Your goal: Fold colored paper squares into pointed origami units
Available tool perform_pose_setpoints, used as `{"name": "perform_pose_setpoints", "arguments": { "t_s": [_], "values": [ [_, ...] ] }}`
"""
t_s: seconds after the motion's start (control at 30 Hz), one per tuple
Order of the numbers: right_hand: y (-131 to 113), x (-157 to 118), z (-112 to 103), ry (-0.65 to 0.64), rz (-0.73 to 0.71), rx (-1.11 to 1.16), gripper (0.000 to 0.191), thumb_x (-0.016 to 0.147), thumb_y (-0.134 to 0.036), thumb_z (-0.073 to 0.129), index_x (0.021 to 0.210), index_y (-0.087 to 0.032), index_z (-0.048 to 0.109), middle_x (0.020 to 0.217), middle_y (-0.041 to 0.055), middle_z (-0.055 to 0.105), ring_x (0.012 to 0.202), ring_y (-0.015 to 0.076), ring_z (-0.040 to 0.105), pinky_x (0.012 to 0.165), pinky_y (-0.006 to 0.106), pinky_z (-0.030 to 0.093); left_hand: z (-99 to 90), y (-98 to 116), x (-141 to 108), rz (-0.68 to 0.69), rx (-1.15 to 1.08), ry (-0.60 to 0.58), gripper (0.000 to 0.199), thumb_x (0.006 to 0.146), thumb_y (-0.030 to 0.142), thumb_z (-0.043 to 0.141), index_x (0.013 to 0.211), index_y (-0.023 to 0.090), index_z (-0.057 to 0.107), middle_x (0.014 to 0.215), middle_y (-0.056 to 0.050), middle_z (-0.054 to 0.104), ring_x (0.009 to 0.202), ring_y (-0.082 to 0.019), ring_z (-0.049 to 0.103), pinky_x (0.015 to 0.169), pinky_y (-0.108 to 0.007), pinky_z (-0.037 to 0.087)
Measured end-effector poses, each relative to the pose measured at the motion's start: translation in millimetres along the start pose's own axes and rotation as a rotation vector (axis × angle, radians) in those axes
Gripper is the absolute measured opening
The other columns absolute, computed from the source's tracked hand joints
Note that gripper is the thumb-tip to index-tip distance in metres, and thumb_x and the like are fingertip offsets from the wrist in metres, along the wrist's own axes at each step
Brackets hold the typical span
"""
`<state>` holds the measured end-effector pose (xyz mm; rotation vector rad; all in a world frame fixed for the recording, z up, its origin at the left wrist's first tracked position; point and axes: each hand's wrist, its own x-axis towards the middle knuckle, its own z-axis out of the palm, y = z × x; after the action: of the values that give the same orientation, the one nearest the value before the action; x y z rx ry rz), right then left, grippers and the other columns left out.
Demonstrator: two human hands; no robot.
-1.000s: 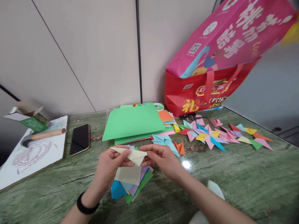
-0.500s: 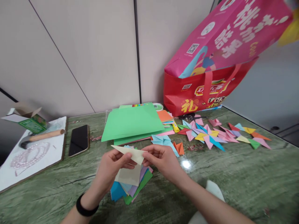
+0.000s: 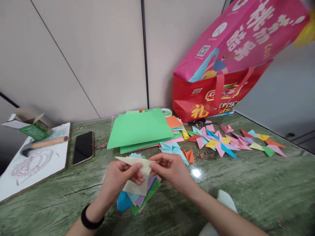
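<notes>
A pale cream sheet [image 3: 140, 162], folded to a long point at its left, is held up between both hands. My left hand [image 3: 120, 175] pinches its left part between thumb and fingers, a black band around the wrist. At the sheet's right corner, my right hand [image 3: 168, 167] grips with thumb and fingertips. Beneath them, a fanned pile of small coloured papers [image 3: 154, 193] lies on the table, another cream sheet on top. Light blue folded pieces [image 3: 173, 149] and an orange one [image 3: 188, 156] rest just behind my right hand.
Green sheets [image 3: 140, 129] lie at the back. Many folded paper pieces [image 3: 219, 141] spread to the right, before a red bag [image 3: 197, 98] and a pink bag [image 3: 209, 59]. A phone [image 3: 83, 147] and a white board [image 3: 56, 157] with a hammer [image 3: 49, 143] are left.
The held sheet has tilted, its folded edge turning flatter and its lower part showing more below my left fingers. Both hands keep their hold and have barely shifted.
</notes>
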<state>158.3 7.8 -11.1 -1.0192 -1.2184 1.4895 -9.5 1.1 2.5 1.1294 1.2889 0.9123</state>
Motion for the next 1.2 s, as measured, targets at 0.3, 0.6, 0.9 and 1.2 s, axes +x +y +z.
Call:
{"name": "perform_pose_setpoints", "arguments": {
  "t_s": [0.3, 0.6, 0.9, 1.2],
  "values": [
    [-2.7, 2.0, -1.7, -0.024, 0.074, 0.028, 0.025, 0.061, -0.031, 0.071, 0.075, -0.011, 0.065, 0.054, -0.0001, 0.062, 0.050, 0.0131, 0.062, 0.040, 0.019, 0.045, -3.4, -2.0, 0.1, 0.049, 0.054, -0.060, 0.025, 0.072, 0.029, 0.066, 0.055, 0.011, 0.070, 0.052, -0.006, 0.071, 0.047, -0.017, 0.066, 0.050, -0.023, 0.055],
    [2.2, 1.6, -0.1, -0.140, 0.028, -0.054, 0.019, 0.068, -0.031, 0.064, 0.074, -0.013, 0.065, 0.063, -0.0008, 0.062, 0.051, 0.0097, 0.057, 0.047, 0.021, 0.048, -1.8, -0.3, -2.9, 0.065, 0.139, -0.121, 0.025, 0.071, 0.030, 0.066, 0.056, 0.011, 0.069, 0.052, -0.006, 0.070, 0.046, -0.017, 0.065, 0.048, -0.023, 0.054],
    [3.5, 0.3, 3.0, -0.116, -0.015, -0.183, 0.015, 0.070, -0.024, 0.057, 0.061, -0.013, 0.063, 0.055, -0.0017, 0.056, 0.051, 0.0088, 0.048, 0.046, 0.020, 0.044, 3.8, 2.9, -4.6, 0.039, 0.205, -0.135, 0.026, 0.068, 0.031, 0.067, 0.050, 0.012, 0.068, 0.048, -0.005, 0.069, 0.043, -0.015, 0.063, 0.046, -0.022, 0.052],
    [-1.2, 4.7, -2.3, -0.072, 0.185, -0.028, 0.014, 0.060, -0.017, 0.052, 0.062, -0.015, 0.066, 0.049, -0.0043, 0.059, 0.043, 0.0088, 0.056, 0.043, 0.019, 0.045, -0.5, 1.2, -3.3, 0.029, 0.132, -0.141, 0.030, 0.072, 0.033, 0.065, 0.053, 0.011, 0.069, 0.051, -0.007, 0.070, 0.043, -0.015, 0.063, 0.047, -0.022, 0.051]
  ]
}}
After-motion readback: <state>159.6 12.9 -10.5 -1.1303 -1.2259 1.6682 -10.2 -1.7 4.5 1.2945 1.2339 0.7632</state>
